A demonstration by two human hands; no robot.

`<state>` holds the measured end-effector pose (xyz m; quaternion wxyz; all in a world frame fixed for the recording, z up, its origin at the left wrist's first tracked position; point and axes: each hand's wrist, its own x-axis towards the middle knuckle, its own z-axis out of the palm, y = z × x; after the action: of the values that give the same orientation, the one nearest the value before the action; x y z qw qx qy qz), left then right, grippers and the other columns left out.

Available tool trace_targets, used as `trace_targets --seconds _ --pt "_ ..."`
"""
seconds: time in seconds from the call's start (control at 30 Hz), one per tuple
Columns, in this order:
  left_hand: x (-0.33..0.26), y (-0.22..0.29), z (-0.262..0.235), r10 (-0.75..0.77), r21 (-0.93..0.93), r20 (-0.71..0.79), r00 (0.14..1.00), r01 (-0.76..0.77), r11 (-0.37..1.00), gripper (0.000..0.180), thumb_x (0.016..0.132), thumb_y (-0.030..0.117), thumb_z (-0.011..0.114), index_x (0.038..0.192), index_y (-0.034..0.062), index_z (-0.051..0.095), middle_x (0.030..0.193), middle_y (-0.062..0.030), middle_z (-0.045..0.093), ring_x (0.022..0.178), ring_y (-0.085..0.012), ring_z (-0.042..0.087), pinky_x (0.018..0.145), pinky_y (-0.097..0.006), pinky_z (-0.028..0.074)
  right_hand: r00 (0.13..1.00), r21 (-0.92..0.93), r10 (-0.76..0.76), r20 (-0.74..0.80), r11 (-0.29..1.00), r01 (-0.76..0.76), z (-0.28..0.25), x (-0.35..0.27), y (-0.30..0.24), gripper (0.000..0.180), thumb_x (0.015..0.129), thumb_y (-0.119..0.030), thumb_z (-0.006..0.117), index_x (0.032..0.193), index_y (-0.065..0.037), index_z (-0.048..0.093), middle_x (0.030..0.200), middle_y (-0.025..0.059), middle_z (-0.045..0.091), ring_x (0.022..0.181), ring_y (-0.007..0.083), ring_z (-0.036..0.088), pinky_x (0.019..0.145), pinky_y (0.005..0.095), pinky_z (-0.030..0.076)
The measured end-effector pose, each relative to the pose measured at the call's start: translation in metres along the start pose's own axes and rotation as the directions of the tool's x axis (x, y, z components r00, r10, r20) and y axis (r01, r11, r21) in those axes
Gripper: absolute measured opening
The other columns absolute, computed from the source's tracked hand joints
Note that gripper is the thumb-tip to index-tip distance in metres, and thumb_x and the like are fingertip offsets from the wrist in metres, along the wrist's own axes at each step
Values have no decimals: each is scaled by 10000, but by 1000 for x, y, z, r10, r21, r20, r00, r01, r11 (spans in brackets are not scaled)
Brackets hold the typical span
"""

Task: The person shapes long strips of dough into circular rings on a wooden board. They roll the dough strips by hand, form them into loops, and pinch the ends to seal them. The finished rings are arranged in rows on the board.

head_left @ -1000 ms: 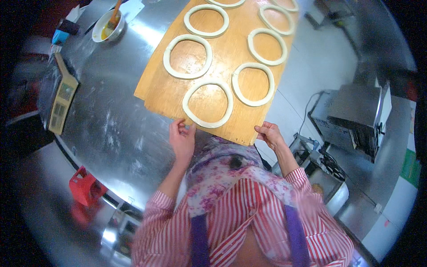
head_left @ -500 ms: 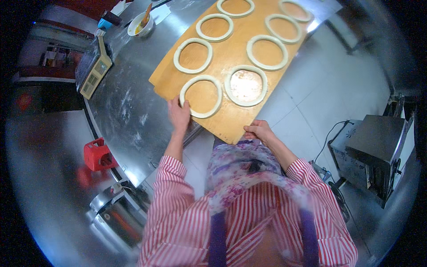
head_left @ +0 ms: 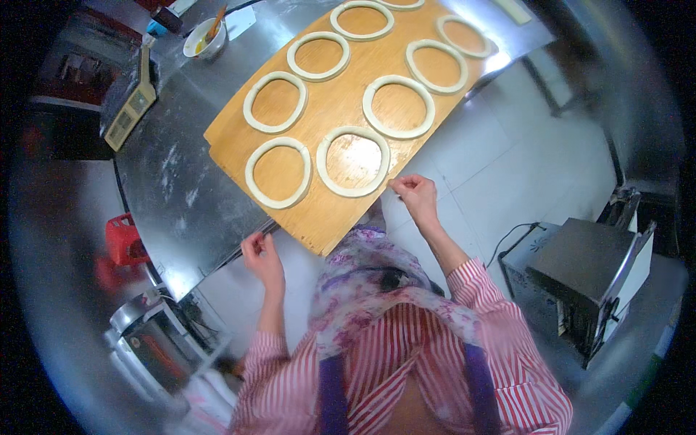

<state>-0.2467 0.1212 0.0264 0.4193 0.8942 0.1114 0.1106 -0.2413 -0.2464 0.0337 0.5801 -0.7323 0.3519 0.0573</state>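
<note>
White rings (head_left: 353, 193) dot the board (head_left: 330, 217). My left hand (head_left: 264, 262) is empty by its near edge; my right hand (head_left: 416, 199) at its right edge, grip unclear.

Cream dough rings (head_left: 353, 193), honey-brown board (head_left: 333, 101), red-and-white striped shirt (head_left: 435, 330), pink-flowered white apron (head_left: 355, 283).

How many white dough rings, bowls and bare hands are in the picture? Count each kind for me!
Pale round dough rings: 9, one cut off at the top
Round white bowl: 1
Bare left hand and bare right hand: 2
Total: 12
</note>
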Motion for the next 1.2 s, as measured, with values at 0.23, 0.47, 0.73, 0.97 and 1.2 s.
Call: trace_targets --seconds 0.23,0.47,0.73,0.97,1.2 --pt "-5 103 82 500 -108 418 759 -505 857 424 714 68 790 1123 53 679 1151 -139 637 1082 -340 602 953 -459 483 748 -457 -651 126 632 626 -1 36 -61 253 819 -170 748 1039 -67 676 989 117 652 889 309 664 731 417 537" --pt "19 121 132 566 -147 597 569 -615 774 386 793 179 754 1143 40 668 1077 -125 594 1090 -313 566 995 -464 423 633 -715 -636 442 176 677 26 87 -73 191 876 -218 709 938 -88 583 917 99 571 868 283 636 625 419 534" --pt "33 123 115 434 -203 710 555 -429 880 305 812 153 729 1095 53 680 1004 -131 596 1004 -333 578 888 -455 458 687 -615 -515 513 338 712 25 85 -105 258 844 -177 706 1049 -51 611 939 179 644 785 387 668 695 498 528" --pt "24 127 115 451 -157 504 737 -435 887 326 800 137 727 1106 38 675 1050 -141 616 1022 -350 586 912 -463 455 615 -605 -480 625 200 771 23 96 -110 270 809 -201 744 1008 -72 616 952 130 627 929 320 640 695 465 549" --pt "14 128 137 346 75 307 886 -385 920 348 825 153 723 1146 33 662 1091 -133 614 1066 -331 581 948 -474 433 606 -548 -391 693 260 795 29 109 -121 312 802 -186 765 1077 -64 681 1011 123 646 957 336 643 761 441 528"
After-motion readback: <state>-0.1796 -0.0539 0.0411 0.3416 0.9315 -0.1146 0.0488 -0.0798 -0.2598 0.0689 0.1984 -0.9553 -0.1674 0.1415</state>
